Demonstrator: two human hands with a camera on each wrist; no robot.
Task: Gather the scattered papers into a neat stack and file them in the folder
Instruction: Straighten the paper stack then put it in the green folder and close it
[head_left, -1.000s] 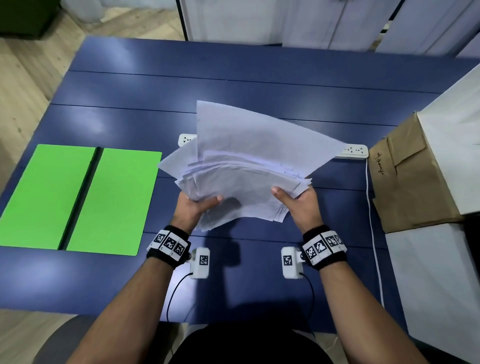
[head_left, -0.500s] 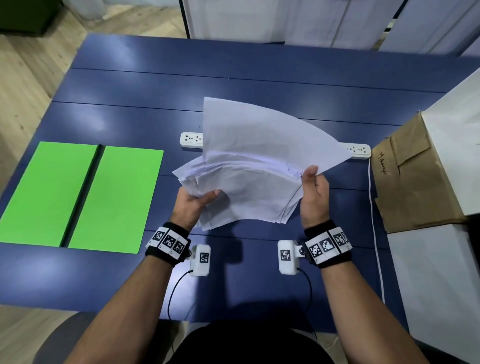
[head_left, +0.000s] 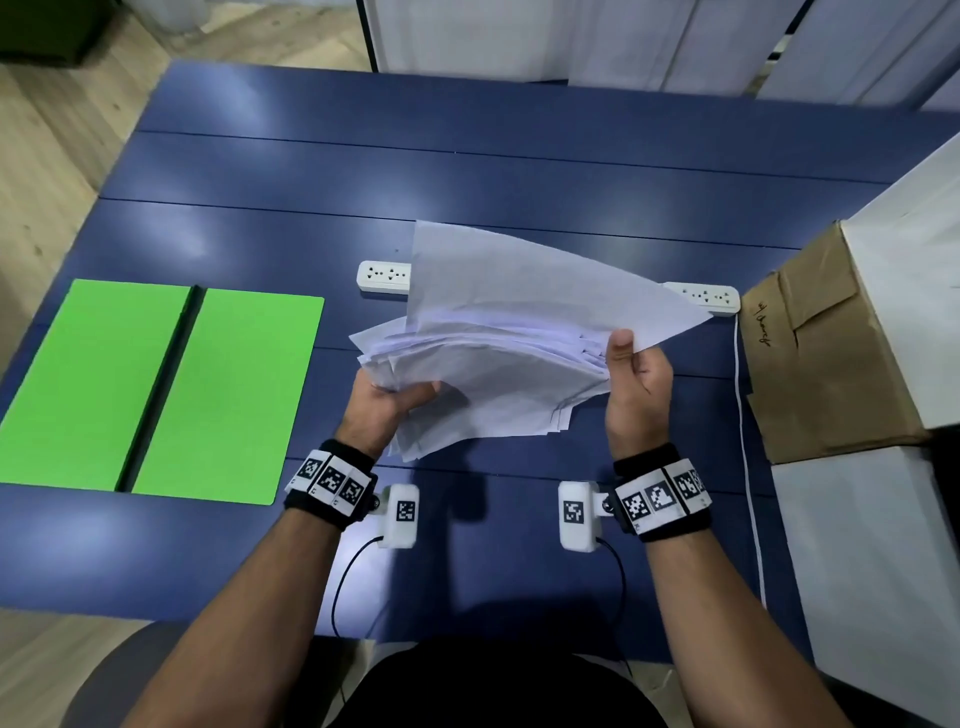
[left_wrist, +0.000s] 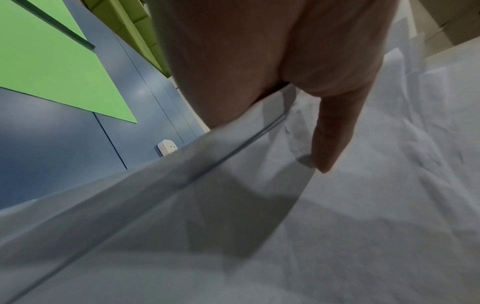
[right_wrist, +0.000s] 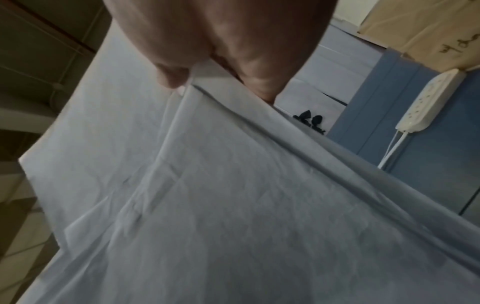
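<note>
The papers are a loose, uneven bundle of white sheets held up above the blue counter, between the two hands. Their edges are fanned and out of line, and the top sheet rises away from the person, its far right corner reaching over a white power strip.

The left hand grips the bundle's near left corner, thumb lying across the top of the sheets; the left wrist view shows that thumb pressed onto crumpled paper, with the other fingers hidden beneath. The right hand pinches the right edge of the bundle, thumb upright on the near side and fingers curled behind; in the right wrist view the sheets' edge sits clamped between thumb and palm.

To the left of the left hand, well apart from it, the green folder lies open and flat on the counter, with a dark spine down its middle. To the right of the right hand, a brown paper bag lies against white boxes at the counter's edge.
</note>
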